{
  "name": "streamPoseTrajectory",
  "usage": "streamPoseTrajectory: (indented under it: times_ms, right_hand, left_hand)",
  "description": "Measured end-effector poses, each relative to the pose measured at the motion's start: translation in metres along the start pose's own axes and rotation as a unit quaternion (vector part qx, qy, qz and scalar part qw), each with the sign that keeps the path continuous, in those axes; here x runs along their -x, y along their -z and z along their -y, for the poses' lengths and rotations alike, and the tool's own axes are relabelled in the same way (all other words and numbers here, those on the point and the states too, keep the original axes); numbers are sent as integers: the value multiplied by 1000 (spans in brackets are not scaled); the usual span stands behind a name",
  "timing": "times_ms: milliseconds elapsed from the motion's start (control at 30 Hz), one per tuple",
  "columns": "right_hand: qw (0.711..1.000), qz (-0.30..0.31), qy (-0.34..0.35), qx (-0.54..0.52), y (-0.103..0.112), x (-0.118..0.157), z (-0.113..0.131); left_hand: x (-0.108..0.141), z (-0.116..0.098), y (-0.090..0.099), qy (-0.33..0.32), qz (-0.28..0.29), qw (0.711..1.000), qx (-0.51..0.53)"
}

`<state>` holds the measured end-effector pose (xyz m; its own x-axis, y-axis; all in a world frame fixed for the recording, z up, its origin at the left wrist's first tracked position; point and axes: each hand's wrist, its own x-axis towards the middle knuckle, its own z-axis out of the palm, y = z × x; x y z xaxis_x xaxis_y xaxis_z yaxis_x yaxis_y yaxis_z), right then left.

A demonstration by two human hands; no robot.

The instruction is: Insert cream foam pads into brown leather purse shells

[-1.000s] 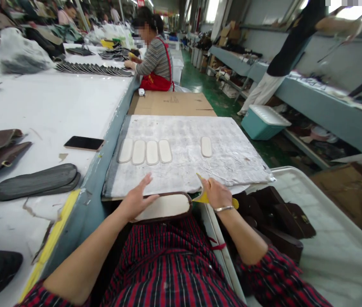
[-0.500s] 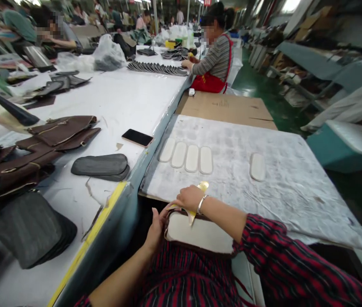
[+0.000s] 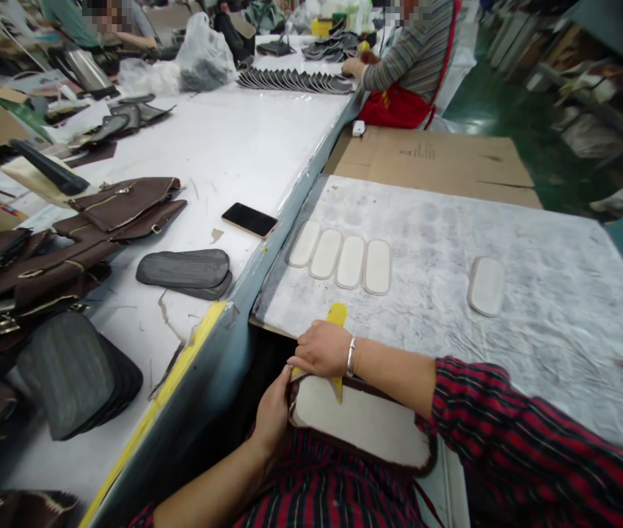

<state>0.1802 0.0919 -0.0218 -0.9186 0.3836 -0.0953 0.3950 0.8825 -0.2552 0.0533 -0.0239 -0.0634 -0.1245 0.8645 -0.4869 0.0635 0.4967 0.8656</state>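
Observation:
On my lap lies a brown leather bag piece [image 3: 424,458] with a long rounded cream panel [image 3: 363,419] facing up. My left hand [image 3: 274,411] grips its left end, with fingers closed at the brown rim. My right hand [image 3: 322,348] is closed around a flat yellow scraper-like tool [image 3: 337,314]. One end of that tool sticks up past the knuckles, and the other points down onto the panel near its upper left edge. Both hands meet at the panel's left corner, where fingertips hide part of the rim.
Several pale oblong pieces [image 3: 351,262] lie on a stained white board [image 3: 426,220] ahead. Left, a white table [image 3: 289,132] bears a phone [image 3: 249,219], dark oblong pads [image 3: 184,269], a dark stack [image 3: 72,378] and brown bags [image 3: 118,209]. A co-worker [image 3: 415,59] sits beyond a cardboard sheet [image 3: 426,158].
The camera view has tipped downward and closer. My right hand has turned the yellow tool more upright, and my left fingers have closed in against the right hand at the rim.

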Motion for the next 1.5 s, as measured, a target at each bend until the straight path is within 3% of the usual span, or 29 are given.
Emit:
streamPoseTrajectory:
  times_ms: [133, 233, 433, 567, 633, 733, 833, 1000, 1200, 1367, 1500]
  right_hand:
    - [1000, 8, 12, -10, -4, 5, -1]
    - [999, 20, -29, -22, -7, 13, 7]
    - [986, 34, -161, -15, -3, 39, 29]
    - [958, 19, -284, 15, 9, 81, 32]
    - [944, 17, -328, 4, 15, 111, 38]
    - [917, -7, -366, -160, 19, 155, 58]
    - [841, -38, -385, -377, 17, 183, 92]
    - [649, -124, -341, -668, -10, 173, 151]
    - [563, -225, -463, -646, -60, 105, 185]
    - [416, -355, -476, -689, -75, 38, 198]
    - [315, -361, -472, -740, -70, 4, 208]
  left_hand:
    - [2, -2, 5, -50, 11, 997, -54]
    - [3, -4, 5, -78, 64, 994, -43]
    - [0, -4, 8, -2, 178, 977, 121]
    - [-5, -6, 15, 57, 275, 927, 248]
    - [-7, -7, 20, 44, 293, 918, 263]
    - [-11, -8, 24, 7, 308, 922, 237]
    - [-18, -9, 27, 4, 322, 925, 201]
    - [-27, -7, 30, -23, 312, 929, 197]
    - [-12, 3, 31, -59, 317, 915, 242]
    - [6, 11, 34, -55, 343, 880, 323]
    - [-3, 4, 34, -83, 326, 908, 251]
